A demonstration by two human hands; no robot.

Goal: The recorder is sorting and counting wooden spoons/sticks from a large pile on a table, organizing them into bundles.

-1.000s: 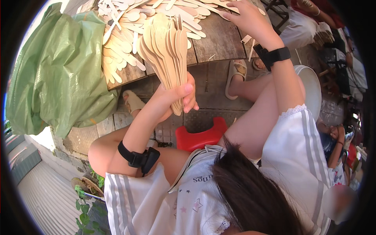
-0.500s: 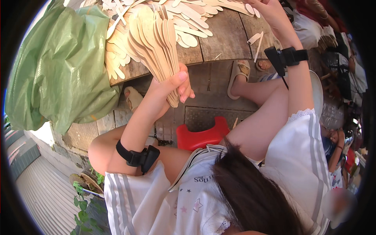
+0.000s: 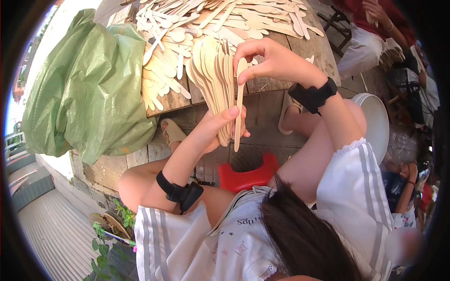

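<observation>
My left hand [image 3: 218, 124] is closed round the handles of a thick bundle of wooden spoons [image 3: 211, 75], their bowls fanned upward. Between the thumb and fingers of my right hand [image 3: 267, 61] is a single wooden spoon [image 3: 239, 103], pinched near its top end. It stands upright along the right side of the bundle, its lower end by my left fingertips. Beyond both hands, a loose heap of pale wooden spoons and sticks [image 3: 187, 28] spreads over the wooden table [image 3: 304, 49].
A green woven sack [image 3: 89, 93] slumps at the table's left side. Below my hands stands a red plastic stool [image 3: 248, 173]; a white bucket [image 3: 375, 117] is beside my right knee. Another person [image 3: 375, 28] sits at the far right, holding sticks. Plants [image 3: 101, 248] grow at lower left.
My right hand has come back from the heap toward the bundle, bringing a single wooden spoon to its right side. The bundle in my left hand appears slightly further right and lower.
</observation>
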